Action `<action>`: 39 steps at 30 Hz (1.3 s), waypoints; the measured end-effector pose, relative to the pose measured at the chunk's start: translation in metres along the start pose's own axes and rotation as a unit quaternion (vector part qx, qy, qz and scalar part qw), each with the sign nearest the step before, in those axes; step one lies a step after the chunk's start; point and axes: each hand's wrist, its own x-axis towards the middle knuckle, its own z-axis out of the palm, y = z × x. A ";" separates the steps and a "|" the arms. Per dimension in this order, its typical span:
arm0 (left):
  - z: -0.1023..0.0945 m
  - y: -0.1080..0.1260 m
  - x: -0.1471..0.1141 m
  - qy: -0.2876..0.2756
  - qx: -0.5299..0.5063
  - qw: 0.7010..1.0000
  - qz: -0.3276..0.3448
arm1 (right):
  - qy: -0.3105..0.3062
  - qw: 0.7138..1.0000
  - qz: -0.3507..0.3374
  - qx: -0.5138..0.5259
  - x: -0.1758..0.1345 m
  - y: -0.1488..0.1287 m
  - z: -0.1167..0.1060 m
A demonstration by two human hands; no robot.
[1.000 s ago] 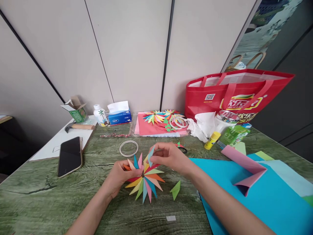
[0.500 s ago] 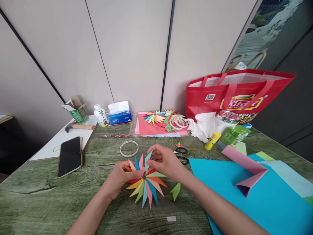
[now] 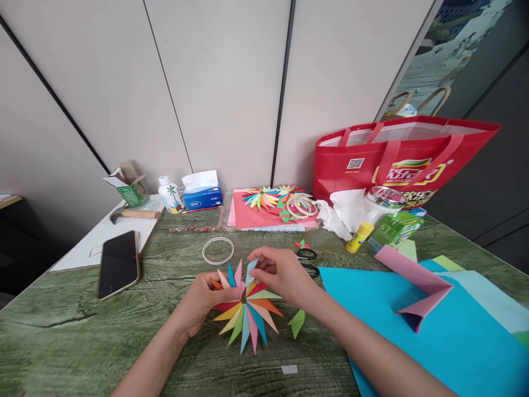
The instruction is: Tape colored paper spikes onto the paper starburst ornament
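A many-pointed paper star of folded coloured strips is held up just over the table in front of me. My left hand pinches it at the upper left, its thumb lying near the centre. Between the fingers and thumb of my right hand is a light blue folded paper piece at the star's top. Whether that piece is joined to the star is hard to see. Just right of the star lies a loose green folded paper piece. A short strip of tape sits nearer to me.
Blue paper sheets with a folded pink strip cover the right side. Scissors, a tape roll, and a glue stick lie beyond my hands. A phone and hammer are left; a red bag stands behind.
My right hand has shifted very slightly to the right with the light blue piece, which tilts a little more. The star has moved barely at all, and my left hand keeps its grip.
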 end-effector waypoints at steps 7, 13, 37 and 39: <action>0.002 0.001 -0.002 -0.009 0.001 1.000 -0.005 | -0.031 0.999 -0.020 -0.037 -0.001 0.001 -0.001; 0.000 0.000 0.000 -0.026 -0.006 1.000 -0.011 | -0.073 0.996 -0.044 -0.023 -0.003 -0.003 -0.005; 0.000 0.000 -0.001 -0.021 -0.013 1.000 -0.016 | -0.130 0.983 -0.113 -0.057 -0.005 -0.010 -0.020; 0.000 0.000 -0.001 -0.025 -0.016 0.999 -0.015 | -0.137 0.981 -0.120 -0.060 -0.005 -0.011 -0.019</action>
